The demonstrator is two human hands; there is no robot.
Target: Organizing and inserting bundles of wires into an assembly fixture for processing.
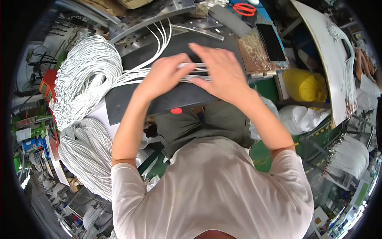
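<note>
A bundle of white cables (pixel 133 75) runs from the left across a black work board (pixel 131 101) and passes under both hands. My left hand (pixel 167 75) is curled over the bundle, its thumb and fingers closed around some of the strands; motion blurs it slightly. To its right, my right hand (pixel 225 71) lies over the cable ends with its fingers stretched and its thumb apart. The palm hides where the strands end. Several single white cables curve up from the bundle toward a metal fixture (pixel 131 44) at the far side.
A large coil of white cables (pixel 89 67) is at the left, with a greyer coil (pixel 87 155) nearer. At the far right of the bench are orange-handled scissors (pixel 244 9), a grey bar (pixel 229 20) and a black phone (pixel 271 42). A yellow bag (pixel 304 85) sits lower right.
</note>
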